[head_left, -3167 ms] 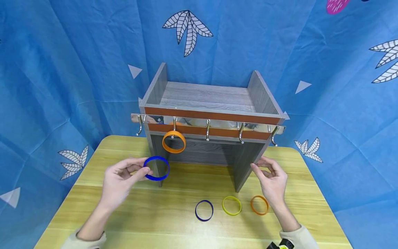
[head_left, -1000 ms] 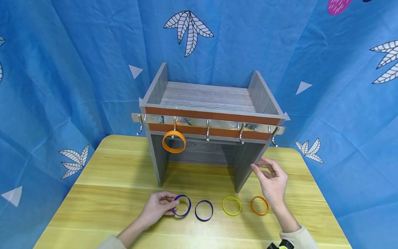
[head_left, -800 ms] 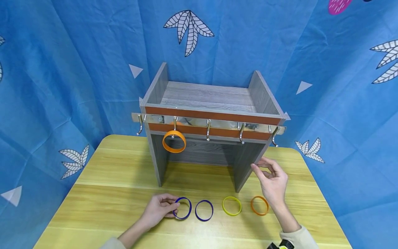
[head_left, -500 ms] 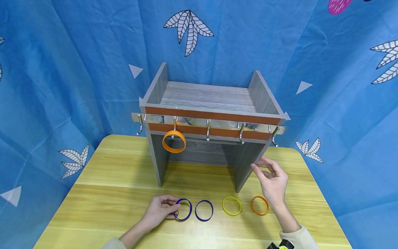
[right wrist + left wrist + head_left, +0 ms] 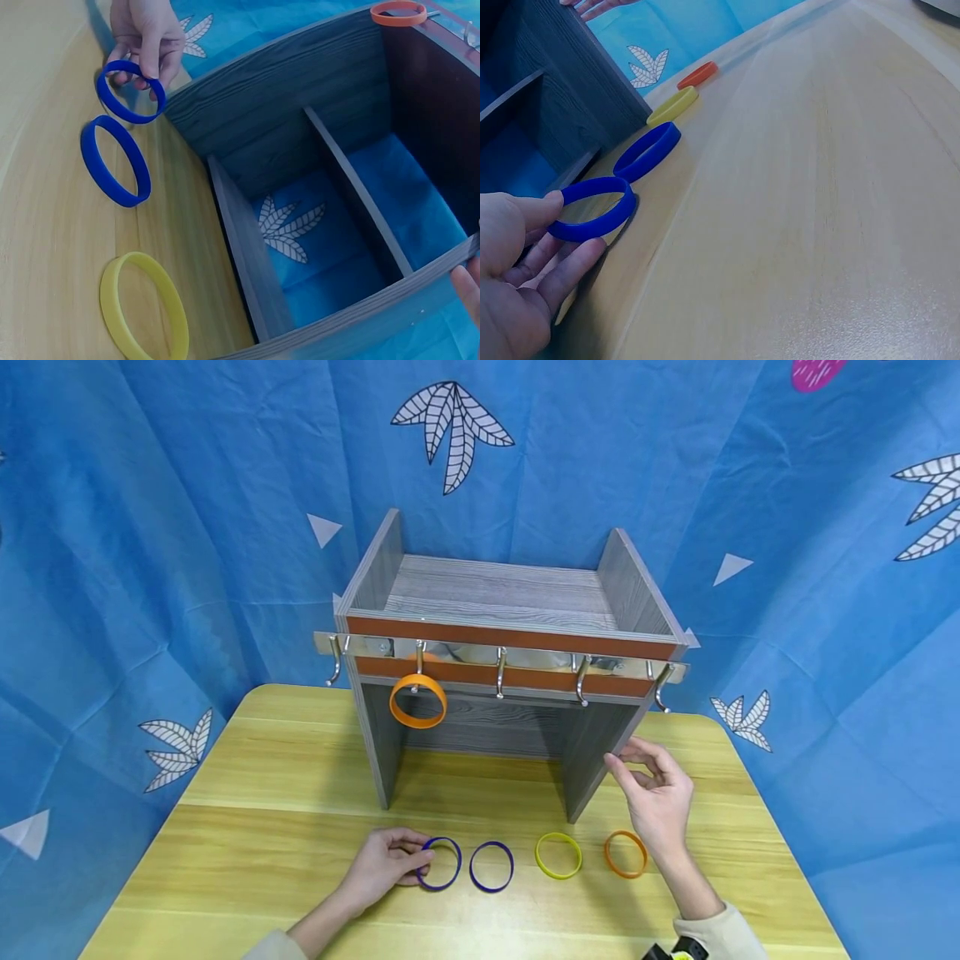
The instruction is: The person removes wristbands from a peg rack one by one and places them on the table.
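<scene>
My left hand (image 5: 386,864) pinches a blue wristband (image 5: 459,858) between thumb and fingers, low over the table. In the left wrist view that held wristband (image 5: 604,223) is tilted, its near side between thumb and fingers. Just to its right a second blue wristband (image 5: 492,890) lies on the table, followed by a yellow wristband (image 5: 558,877) and an orange wristband (image 5: 627,875). My right hand (image 5: 660,793) grips the front edge of the grey wooden shelf's right side panel (image 5: 596,760); only some fingertips (image 5: 469,289) show in the right wrist view.
Across the shelf's (image 5: 495,585) front runs a metal rail (image 5: 465,652) with several hooks. Another orange wristband (image 5: 416,722) hangs from the second hook from the left. Behind the wooden table (image 5: 247,793) is a blue patterned curtain (image 5: 247,527).
My left hand has carried the blue wristband from in front of the shelf's left side down and rightward to the table, beside the other blue one. My right hand stays put.
</scene>
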Available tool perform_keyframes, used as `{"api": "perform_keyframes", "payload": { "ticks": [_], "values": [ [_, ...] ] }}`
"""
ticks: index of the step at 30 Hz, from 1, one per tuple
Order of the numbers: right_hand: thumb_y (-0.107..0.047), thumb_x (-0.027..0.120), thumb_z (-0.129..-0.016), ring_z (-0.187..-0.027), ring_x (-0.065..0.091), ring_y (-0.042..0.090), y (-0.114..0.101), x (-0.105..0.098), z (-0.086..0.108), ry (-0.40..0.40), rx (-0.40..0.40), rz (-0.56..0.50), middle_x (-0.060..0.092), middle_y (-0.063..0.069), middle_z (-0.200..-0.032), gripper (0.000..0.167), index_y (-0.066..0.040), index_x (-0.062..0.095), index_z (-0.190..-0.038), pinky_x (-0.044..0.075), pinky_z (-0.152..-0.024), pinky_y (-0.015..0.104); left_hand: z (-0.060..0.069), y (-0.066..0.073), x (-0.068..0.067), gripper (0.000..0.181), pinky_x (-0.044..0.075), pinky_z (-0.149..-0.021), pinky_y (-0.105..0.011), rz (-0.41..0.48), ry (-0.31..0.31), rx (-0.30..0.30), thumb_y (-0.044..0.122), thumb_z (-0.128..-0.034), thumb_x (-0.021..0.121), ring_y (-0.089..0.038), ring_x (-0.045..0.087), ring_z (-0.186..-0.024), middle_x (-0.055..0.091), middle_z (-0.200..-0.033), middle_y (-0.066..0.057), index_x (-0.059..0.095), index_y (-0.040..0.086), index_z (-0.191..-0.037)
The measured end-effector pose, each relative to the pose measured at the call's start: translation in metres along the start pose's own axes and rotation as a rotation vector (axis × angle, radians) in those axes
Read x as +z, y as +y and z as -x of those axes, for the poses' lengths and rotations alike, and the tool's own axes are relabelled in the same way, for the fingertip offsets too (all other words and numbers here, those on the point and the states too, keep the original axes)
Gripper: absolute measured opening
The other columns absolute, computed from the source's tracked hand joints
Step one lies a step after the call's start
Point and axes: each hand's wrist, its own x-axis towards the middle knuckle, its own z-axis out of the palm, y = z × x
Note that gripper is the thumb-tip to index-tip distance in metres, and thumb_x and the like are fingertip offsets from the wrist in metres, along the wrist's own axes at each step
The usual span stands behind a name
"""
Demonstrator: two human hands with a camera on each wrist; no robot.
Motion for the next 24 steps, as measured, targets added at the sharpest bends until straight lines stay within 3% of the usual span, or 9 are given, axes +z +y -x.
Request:
{"api": "perform_keyframes", "payload": {
  "ticks": [6, 13, 19, 24],
  "values": [
    [0.017, 0.076, -0.086, -0.088, 0.073, -0.001, -0.001, 0.001, 0.000, 0.004, -0.001, -0.008, 0.075, -0.013, -0.096, 0.031, 0.016, 0.068, -0.116, 0.064, -0.074, 0.012, 0.000, 0.000, -0.004, 0.035, 0.070, -0.072, -0.027, -0.040, 0.026, -0.001, 0.006, -0.0935, 0.079, -0.016, 0.076, -0.083, 0.076, -0.098, -0.018, 0.067, -0.016, -0.117],
    [0.018, 0.075, -0.085, -0.087, 0.072, -0.001, -0.001, 0.001, 0.000, 0.005, -0.006, -0.011, 0.074, -0.013, -0.095, 0.031, 0.017, 0.068, -0.115, 0.064, -0.073, 0.012, 0.003, 0.003, -0.010, 0.034, 0.071, -0.073, -0.031, -0.087, 0.032, 0.009, 0.005, -0.0923, 0.079, -0.024, 0.077, -0.085, 0.074, -0.102, -0.020, 0.067, -0.016, -0.116],
    [0.017, 0.075, -0.086, -0.088, 0.072, -0.003, 0.001, 0.000, -0.001, -0.004, -0.015, 0.013, 0.074, -0.014, -0.095, 0.031, 0.017, 0.067, -0.115, 0.064, -0.074, 0.011, 0.005, 0.007, -0.019, 0.034, 0.071, -0.075, -0.030, -0.094, 0.020, -0.002, 0.007, -0.0947, 0.078, -0.018, 0.076, -0.086, 0.074, -0.105, -0.018, 0.067, -0.015, -0.118],
    [0.017, 0.075, -0.086, -0.087, 0.072, -0.003, 0.002, 0.000, -0.001, -0.003, -0.016, 0.016, 0.074, -0.015, -0.095, 0.030, 0.017, 0.067, -0.115, 0.064, -0.073, 0.011, 0.006, 0.019, -0.028, 0.040, 0.071, -0.079, -0.032, -0.105, 0.027, 0.059, 0.011, -0.0951, 0.078, -0.018, 0.076, -0.087, 0.074, -0.108, -0.020, 0.065, -0.016, -0.122]
  ]
}}
